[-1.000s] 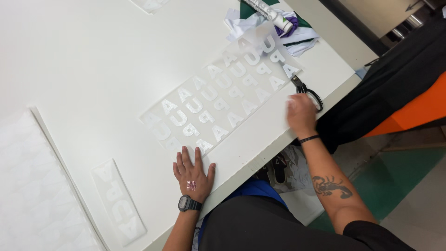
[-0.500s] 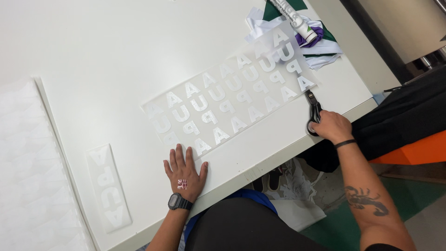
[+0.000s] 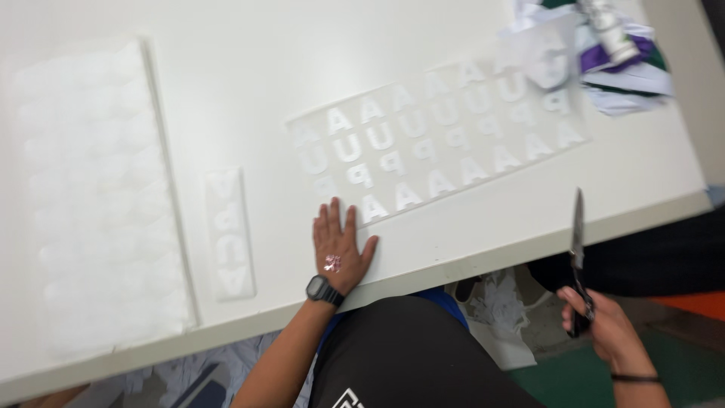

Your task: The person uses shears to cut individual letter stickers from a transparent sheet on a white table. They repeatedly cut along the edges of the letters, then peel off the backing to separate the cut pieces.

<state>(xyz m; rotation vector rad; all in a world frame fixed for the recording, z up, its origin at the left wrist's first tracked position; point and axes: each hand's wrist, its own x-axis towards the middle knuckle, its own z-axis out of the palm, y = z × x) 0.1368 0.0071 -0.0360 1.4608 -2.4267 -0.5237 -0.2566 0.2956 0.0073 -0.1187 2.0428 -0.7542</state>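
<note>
Clear plastic sheet of white cut-out letters (image 3: 438, 143) lies flat on the white counter (image 3: 226, 75), near its front edge.
I see my left hand (image 3: 340, 245) spread flat, fingertips on the sheet's near corner; my right hand (image 3: 604, 332), off the counter's edge, has its grip closed around black-handled scissors (image 3: 578, 257), blades pointing up.
</note>
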